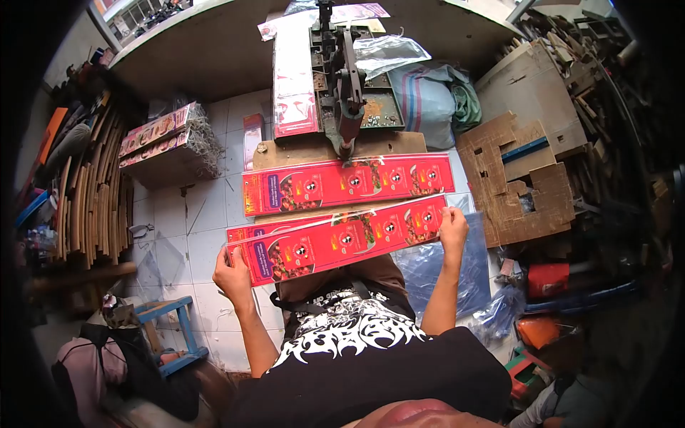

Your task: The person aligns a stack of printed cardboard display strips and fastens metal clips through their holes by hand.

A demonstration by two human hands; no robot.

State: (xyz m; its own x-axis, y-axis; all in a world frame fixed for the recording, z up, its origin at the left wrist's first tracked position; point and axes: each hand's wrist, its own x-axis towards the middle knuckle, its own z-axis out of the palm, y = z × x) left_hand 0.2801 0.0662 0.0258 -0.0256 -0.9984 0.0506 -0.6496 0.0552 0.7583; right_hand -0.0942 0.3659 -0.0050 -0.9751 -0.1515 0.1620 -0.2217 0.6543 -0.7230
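Between my two hands I hold a long red printed strip (335,241) with food pictures and a purple label, its right end tilted up and away. My left hand (232,277) pinches the left end, thumb on top. At the opposite end, my right hand (453,227) grips the corner with closed fingers. Part of another red piece (239,234) shows behind the held strip's left side. Just beyond lies a similar red printed sheet (342,182) on a brown board (407,143), below the head of a dark metal hand press (349,118).
Beside the press, pale and red strips (294,85) are piled up. A metal tray (389,100) holds small bits. White sacks (428,96), cut brown boards (514,171) and clear plastic sheeting (464,264) lie right; printed boxes (164,143) and a blue frame (175,332) stand left.
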